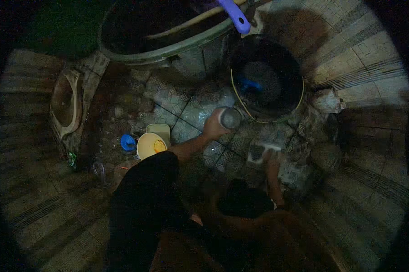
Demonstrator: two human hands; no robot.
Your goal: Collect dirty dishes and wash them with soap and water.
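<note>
My left hand [214,124] is closed around a round cup-like container [231,119], whose mouth faces up towards me. It is over the wet tiled floor [180,117], just left of a dark bucket [279,61] with a thin yellow handle. My right hand [272,157] is lower and to the right, at a shallow whitish rectangular container [255,157] with something dark inside. In the dim light its fingers are blurred, and I cannot tell whether they grip anything.
A large green-rimmed tub [136,59] stands at the top, with a purple handle [236,17] at its right. Left of my arm are a stained cream bowl [146,144] and a blue cup [127,142]. A whitish crumpled bag [328,101] sits right of the bucket.
</note>
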